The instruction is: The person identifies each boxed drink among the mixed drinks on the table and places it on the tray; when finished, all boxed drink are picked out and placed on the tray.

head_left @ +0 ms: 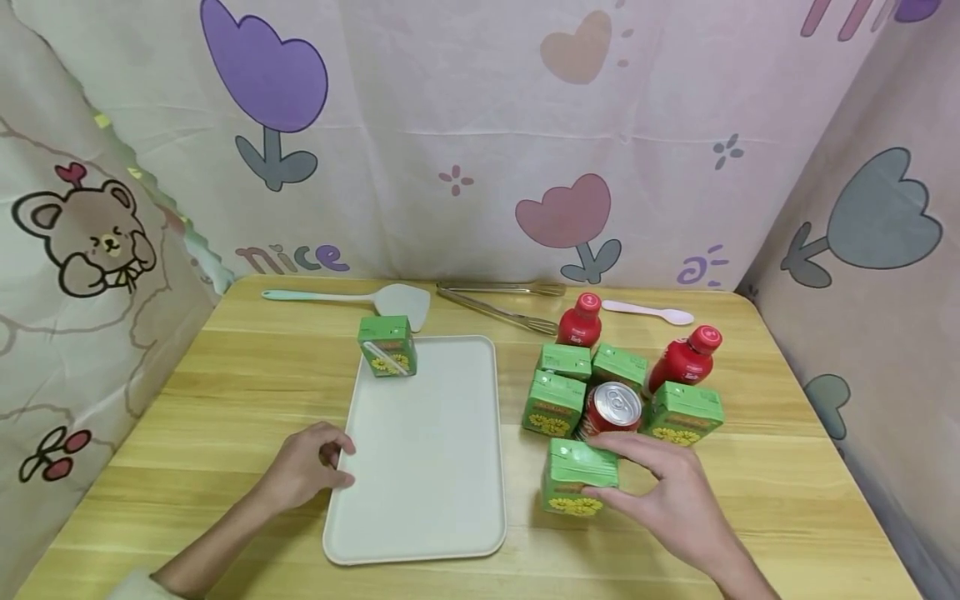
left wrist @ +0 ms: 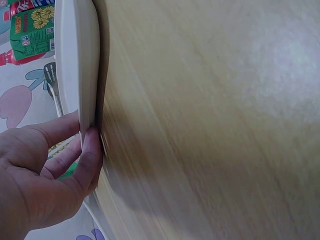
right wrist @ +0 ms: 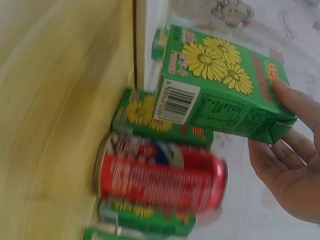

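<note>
My left hand point(head_left: 303, 467) grips the left edge of a white rectangular tray point(head_left: 427, 467); the left wrist view has fingers on both sides of the rim point(left wrist: 89, 60). My right hand point(head_left: 675, 492) holds a green drink carton point(head_left: 579, 475) with yellow flowers, right of the tray. In the right wrist view, that carton point(right wrist: 210, 80) is gripped near its top and is off the table. Behind it stand a red soda can point(head_left: 615, 407) and several matching cartons point(head_left: 553, 404). One carton with a straw point(head_left: 388, 346) stands at the tray's far left corner.
Two red bottles point(head_left: 580, 321) stand behind the cartons on the right. Along the table's back edge lie a spatula point(head_left: 401, 302), metal tongs point(head_left: 498, 308) and a pink spoon point(head_left: 671, 316). Printed curtains point(head_left: 450, 108) enclose the wooden table point(head_left: 255, 383) at the back and sides.
</note>
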A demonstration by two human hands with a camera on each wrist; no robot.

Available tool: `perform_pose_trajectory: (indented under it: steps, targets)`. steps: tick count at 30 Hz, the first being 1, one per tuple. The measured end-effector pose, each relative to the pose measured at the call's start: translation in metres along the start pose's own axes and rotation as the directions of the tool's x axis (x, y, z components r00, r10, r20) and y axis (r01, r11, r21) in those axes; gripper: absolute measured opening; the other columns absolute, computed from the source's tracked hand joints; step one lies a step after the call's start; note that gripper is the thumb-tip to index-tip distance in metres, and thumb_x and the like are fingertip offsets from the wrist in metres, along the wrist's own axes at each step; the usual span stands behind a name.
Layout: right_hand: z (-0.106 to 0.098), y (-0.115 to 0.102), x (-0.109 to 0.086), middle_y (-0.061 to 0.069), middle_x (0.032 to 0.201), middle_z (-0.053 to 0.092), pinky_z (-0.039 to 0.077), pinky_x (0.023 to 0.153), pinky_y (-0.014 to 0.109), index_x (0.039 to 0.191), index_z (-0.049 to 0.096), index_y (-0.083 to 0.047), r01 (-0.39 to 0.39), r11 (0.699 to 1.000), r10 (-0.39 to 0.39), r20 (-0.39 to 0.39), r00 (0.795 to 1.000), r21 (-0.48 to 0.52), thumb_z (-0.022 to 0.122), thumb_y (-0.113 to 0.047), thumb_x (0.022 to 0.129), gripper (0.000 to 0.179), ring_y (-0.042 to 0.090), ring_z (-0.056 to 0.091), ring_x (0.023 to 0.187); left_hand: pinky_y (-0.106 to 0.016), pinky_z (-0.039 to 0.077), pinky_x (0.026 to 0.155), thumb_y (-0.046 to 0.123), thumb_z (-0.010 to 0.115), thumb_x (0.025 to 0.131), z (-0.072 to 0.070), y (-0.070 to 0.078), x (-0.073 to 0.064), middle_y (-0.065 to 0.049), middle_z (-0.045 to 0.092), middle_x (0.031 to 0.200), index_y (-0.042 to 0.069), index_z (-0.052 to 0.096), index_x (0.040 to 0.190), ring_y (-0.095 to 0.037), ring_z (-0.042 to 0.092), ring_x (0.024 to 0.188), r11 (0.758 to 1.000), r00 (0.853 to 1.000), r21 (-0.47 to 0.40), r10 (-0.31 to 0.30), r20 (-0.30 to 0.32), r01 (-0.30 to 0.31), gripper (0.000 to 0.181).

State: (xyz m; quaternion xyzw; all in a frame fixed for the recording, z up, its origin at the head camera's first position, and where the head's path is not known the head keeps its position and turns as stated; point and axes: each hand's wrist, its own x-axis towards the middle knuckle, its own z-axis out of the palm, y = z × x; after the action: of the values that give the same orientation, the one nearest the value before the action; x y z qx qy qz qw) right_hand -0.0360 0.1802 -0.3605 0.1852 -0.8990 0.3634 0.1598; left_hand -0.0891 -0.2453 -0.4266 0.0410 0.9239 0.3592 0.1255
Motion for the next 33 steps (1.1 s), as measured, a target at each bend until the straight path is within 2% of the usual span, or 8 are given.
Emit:
perform_pose_trajectory:
  steps: [4,8,11,14,20,26,33]
  targets:
    - [0.015,-0.008,0.013,-0.009,0.102,0.072,0.045,0.086,0.008,0.104,0.072,-0.024,0.029,0.999,-0.03,0.012,0.999,0.028,0.089,-0.02,0.059,0.048,0.008,0.067,0.094,-0.02,0.042,0.057,0.002,0.081,0.066,0.0,0.0,0.0,-0.004,0.053,0.083,0.006,0.064,0.091,-0.013,0.048,0.073,1.0,1.0,-0.001,0.005,-0.002,-0.005,0.031]
    - [0.029,-0.016,0.029,-0.007,0.105,0.071,0.052,0.086,0.024,0.106,0.072,-0.022,0.02,0.998,-0.024,0.064,0.998,0.06,0.088,-0.022,0.061,0.047,0.011,0.067,0.099,-0.02,0.043,0.057,0.002,0.08,0.066,-0.001,-0.002,-0.001,-0.004,0.053,0.084,0.006,0.064,0.093,-0.012,0.049,0.073,1.0,1.0,-0.003,0.013,-0.01,-0.013,0.031]
    - [0.04,-0.021,0.04,-0.005,0.107,0.071,0.053,0.087,0.032,0.106,0.072,-0.019,0.03,0.995,-0.038,0.088,0.995,0.09,0.087,-0.022,0.063,0.045,0.013,0.067,0.101,-0.02,0.043,0.056,0.002,0.08,0.067,-0.001,-0.002,-0.003,-0.004,0.054,0.085,0.005,0.063,0.093,-0.013,0.049,0.074,1.0,1.0,-0.004,0.01,-0.014,-0.01,0.031]
    - [0.053,-0.025,0.051,-0.004,0.106,0.072,0.054,0.086,0.032,0.105,0.072,-0.017,0.048,0.993,-0.059,0.095,0.994,0.11,0.087,-0.021,0.064,0.044,0.013,0.067,0.099,-0.02,0.043,0.055,0.002,0.08,0.067,-0.001,-0.002,-0.003,-0.004,0.054,0.085,0.006,0.063,0.093,-0.013,0.05,0.075,1.0,1.0,-0.004,0.007,-0.015,-0.007,0.031]
    - [0.077,-0.036,0.072,-0.002,0.108,0.071,0.053,0.085,0.03,0.107,0.071,-0.017,0.001,0.983,-0.032,0.166,0.986,0.183,0.085,-0.02,0.067,0.043,0.013,0.067,0.099,-0.02,0.043,0.056,0.002,0.08,0.067,0.001,-0.001,-0.001,-0.004,0.054,0.086,0.005,0.064,0.094,-0.012,0.05,0.074,1.0,1.0,-0.008,0.017,-0.011,-0.017,0.032]
    - [0.104,-0.043,0.091,0.002,0.108,0.071,0.053,0.084,0.029,0.108,0.071,-0.012,0.029,0.973,-0.071,0.18,0.981,0.228,0.084,-0.018,0.069,0.041,0.015,0.067,0.099,-0.02,0.043,0.057,0.002,0.081,0.066,0.001,-0.001,0.0,-0.004,0.054,0.084,0.006,0.064,0.093,-0.012,0.049,0.073,1.0,1.0,0.012,0.025,-0.01,-0.025,0.032]
    - [0.133,-0.052,0.11,0.004,0.109,0.071,0.053,0.085,0.028,0.11,0.07,-0.01,0.045,0.971,-0.093,0.198,0.976,0.234,0.082,-0.018,0.072,0.04,0.016,0.067,0.099,-0.02,0.042,0.057,0.002,0.081,0.065,0.001,-0.001,0.001,-0.003,0.055,0.083,0.006,0.064,0.093,-0.013,0.049,0.075,0.999,1.0,0.035,0.018,-0.024,-0.017,0.033]
